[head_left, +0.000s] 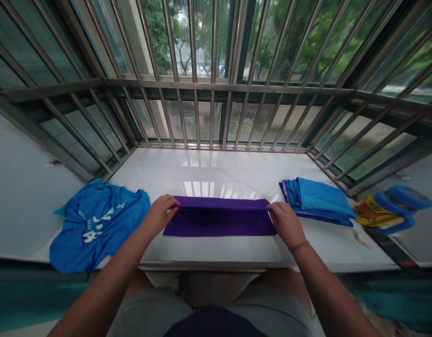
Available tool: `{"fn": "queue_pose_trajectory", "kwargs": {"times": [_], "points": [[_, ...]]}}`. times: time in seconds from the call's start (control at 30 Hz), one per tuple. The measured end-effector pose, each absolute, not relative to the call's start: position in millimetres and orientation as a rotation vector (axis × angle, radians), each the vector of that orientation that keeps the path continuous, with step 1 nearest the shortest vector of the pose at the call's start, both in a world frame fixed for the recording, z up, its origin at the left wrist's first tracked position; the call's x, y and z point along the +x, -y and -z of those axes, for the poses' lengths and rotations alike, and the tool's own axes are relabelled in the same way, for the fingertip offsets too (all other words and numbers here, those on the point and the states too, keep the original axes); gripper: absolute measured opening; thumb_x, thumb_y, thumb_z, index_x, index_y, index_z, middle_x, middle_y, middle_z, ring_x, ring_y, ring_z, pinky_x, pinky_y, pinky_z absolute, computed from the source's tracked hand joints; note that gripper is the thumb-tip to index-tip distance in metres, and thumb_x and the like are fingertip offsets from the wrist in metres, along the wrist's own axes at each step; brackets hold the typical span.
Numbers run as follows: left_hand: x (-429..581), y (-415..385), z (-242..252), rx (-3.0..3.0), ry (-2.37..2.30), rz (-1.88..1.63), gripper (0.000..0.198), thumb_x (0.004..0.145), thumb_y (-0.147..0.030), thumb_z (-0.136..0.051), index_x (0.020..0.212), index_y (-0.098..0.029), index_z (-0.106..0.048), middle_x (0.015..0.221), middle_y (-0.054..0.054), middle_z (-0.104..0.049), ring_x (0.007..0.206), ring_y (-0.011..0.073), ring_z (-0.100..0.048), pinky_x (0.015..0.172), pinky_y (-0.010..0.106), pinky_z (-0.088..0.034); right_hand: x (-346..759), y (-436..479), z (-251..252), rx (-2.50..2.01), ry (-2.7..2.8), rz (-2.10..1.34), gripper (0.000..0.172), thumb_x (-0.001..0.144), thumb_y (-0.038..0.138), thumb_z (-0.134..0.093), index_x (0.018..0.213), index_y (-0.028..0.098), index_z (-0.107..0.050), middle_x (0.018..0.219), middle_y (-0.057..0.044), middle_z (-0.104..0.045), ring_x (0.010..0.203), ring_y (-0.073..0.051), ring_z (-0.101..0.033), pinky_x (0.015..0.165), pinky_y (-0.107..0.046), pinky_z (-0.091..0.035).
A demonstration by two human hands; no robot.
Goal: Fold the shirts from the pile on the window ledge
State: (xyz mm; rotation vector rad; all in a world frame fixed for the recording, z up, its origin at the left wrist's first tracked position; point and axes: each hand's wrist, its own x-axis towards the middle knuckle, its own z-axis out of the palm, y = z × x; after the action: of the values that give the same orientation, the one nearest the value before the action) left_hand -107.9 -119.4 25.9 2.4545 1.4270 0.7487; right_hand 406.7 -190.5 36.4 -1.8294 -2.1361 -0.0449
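A purple garment (219, 217) lies folded into a flat band on the white sill (209, 175), right in front of me. My left hand (160, 214) pinches its left end, fingers closed on the cloth. My right hand (285, 220) grips the right end the same way, with a thin band on its wrist. Both hands rest on the sill surface.
A crumpled blue shirt with white print (97, 224) hangs over the sill's left edge. A stack of folded blue garments (317, 200) lies at the right. Beyond it sits a yellow and blue toy (387, 210). Metal window bars (212, 84) fence the back and sides.
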Motion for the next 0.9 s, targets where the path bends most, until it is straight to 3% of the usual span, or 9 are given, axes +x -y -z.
{"fn": "queue_pose_trajectory", "kwargs": {"times": [0.27, 0.47, 0.53, 0.63, 0.8, 0.9], "points": [[-110, 223, 33, 2.526, -1.595, -0.458, 0.029, 0.101, -0.019, -0.055, 0.111, -0.028, -0.081, 0.115, 0.010, -0.079, 0.110, 0.0307, -0.071, 0.102, 0.048, -0.053, 413, 266, 25, -1.858, 2.157, -0.039, 0.028, 0.102, 0.020, -0.052, 0.115, 0.020, -0.077, 0.114, -0.014, -0.075, 0.104, -0.030, -0.067, 0.097, -0.043, -0.054], [-104, 221, 23, 2.426, -1.594, -0.538, 0.025, 0.105, -0.035, -0.056, 0.110, -0.024, -0.078, 0.114, 0.011, -0.078, 0.108, 0.0300, -0.071, 0.100, 0.047, -0.055, 406, 269, 20, -1.990, 2.029, 0.019, 0.033, 0.101, 0.016, -0.046, 0.119, 0.017, -0.073, 0.119, -0.015, -0.074, 0.110, -0.028, -0.069, 0.103, -0.041, -0.052], [-102, 218, 18, 2.374, -1.633, -0.612, 0.028, 0.106, -0.038, -0.053, 0.108, -0.023, -0.077, 0.113, 0.012, -0.078, 0.108, 0.0299, -0.071, 0.101, 0.046, -0.055, 400, 266, 21, -2.186, 1.870, 0.105, 0.033, 0.108, 0.031, -0.046, 0.119, 0.012, -0.071, 0.112, -0.020, -0.074, 0.105, -0.031, -0.072, 0.096, -0.042, -0.054], [-103, 210, 14, 2.218, -1.807, -0.724, 0.030, 0.104, -0.040, -0.051, 0.102, -0.022, -0.075, 0.108, 0.012, -0.077, 0.104, 0.0302, -0.071, 0.099, 0.045, -0.055, 386, 261, 26, -2.448, 1.715, 0.110, 0.048, 0.108, 0.053, -0.053, 0.112, 0.009, -0.071, 0.097, -0.023, -0.074, 0.089, -0.034, -0.075, 0.080, -0.043, -0.056], [-112, 197, 9, 1.853, -1.955, -0.765, 0.036, 0.098, -0.050, -0.049, 0.091, -0.024, -0.072, 0.088, 0.005, -0.076, 0.077, 0.0242, -0.069, 0.079, 0.038, -0.054, 383, 252, 24, -2.484, 1.729, -0.043, 0.034, 0.109, 0.039, -0.051, 0.098, 0.015, -0.072, 0.095, -0.020, -0.077, 0.089, -0.031, -0.078, 0.079, -0.038, -0.054], [-114, 197, 9, 1.721, -1.883, -0.814, 0.041, 0.095, -0.059, -0.051, 0.089, -0.024, -0.072, 0.083, 0.003, -0.076, 0.076, 0.0230, -0.069, 0.076, 0.035, -0.053, 401, 249, 5, -2.595, 1.490, 0.002, 0.037, 0.109, 0.040, -0.047, 0.103, 0.015, -0.072, 0.086, -0.019, -0.077, 0.080, -0.032, -0.077, 0.069, -0.038, -0.051]]}}
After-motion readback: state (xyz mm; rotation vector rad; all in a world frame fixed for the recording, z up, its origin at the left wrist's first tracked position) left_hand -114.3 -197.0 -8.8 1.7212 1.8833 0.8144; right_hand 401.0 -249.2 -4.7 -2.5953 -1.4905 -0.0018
